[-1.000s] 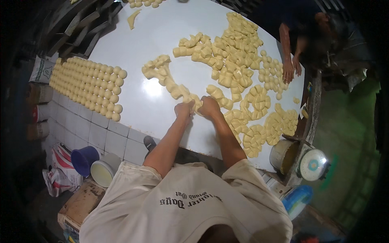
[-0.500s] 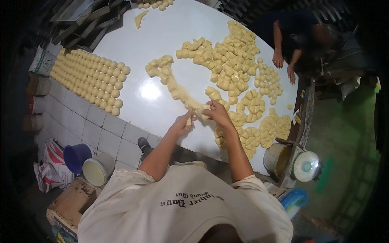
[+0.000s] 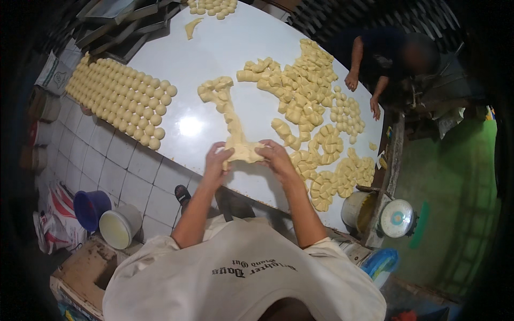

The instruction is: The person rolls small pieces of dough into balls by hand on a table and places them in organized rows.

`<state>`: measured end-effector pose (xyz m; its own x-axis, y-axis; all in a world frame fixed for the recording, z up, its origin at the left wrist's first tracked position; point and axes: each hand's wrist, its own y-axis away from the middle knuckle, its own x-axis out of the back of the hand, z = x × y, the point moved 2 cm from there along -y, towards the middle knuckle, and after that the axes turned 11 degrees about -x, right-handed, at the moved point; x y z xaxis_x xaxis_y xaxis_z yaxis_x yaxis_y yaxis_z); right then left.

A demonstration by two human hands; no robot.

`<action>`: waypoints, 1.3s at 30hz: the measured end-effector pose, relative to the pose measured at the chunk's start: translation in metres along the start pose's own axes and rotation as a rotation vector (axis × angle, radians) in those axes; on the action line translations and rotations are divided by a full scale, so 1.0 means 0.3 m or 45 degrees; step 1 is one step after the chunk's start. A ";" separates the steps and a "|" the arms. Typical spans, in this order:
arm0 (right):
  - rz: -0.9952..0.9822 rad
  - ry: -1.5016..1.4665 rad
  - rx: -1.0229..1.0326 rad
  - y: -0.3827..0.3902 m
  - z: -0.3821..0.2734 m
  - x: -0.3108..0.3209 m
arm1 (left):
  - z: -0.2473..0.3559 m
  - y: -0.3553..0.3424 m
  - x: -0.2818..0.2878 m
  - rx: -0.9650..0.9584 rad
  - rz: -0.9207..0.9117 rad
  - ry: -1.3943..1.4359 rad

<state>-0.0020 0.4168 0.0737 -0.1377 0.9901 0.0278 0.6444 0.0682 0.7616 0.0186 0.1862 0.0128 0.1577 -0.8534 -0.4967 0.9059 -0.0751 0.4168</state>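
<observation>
A long, lumpy strip of pale yellow dough runs from the middle of the white table to its near edge. My left hand grips one side of the dough's near end, and my right hand pinches the other side. Between them the end is spread wide and flat, lifted off the table. The far end of the strip lies bunched on the tabletop. Right of my hands lie heaps of cut dough pieces, some set in rings.
Rows of round dough balls cover the table's left side, with metal trays behind. A co-worker's hands are at the far right edge, near more balls. Buckets stand lower left; a scale and pot stand right.
My hands have moved apart, my left one leftward, and the dough's near end is now stretched wide between them. The co-worker's hands have shifted slightly. The whole view has tilted a little.
</observation>
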 end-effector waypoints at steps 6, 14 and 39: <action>-0.010 -0.269 0.048 -0.185 0.555 -0.235 | -0.034 0.044 0.319 -0.182 0.055 -0.825; 0.318 -0.793 -0.110 0.088 0.618 -0.219 | -0.023 0.123 0.373 0.109 0.024 -0.647; 1.009 1.126 1.081 -0.354 0.253 -0.103 | 0.041 0.294 0.583 0.122 0.281 -0.785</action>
<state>-0.0091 0.3883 -0.0571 0.2509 0.4263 0.8691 0.9677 -0.0870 -0.2367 0.1215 0.0239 -0.0280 0.0558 -0.9909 0.1228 0.8346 0.1139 0.5390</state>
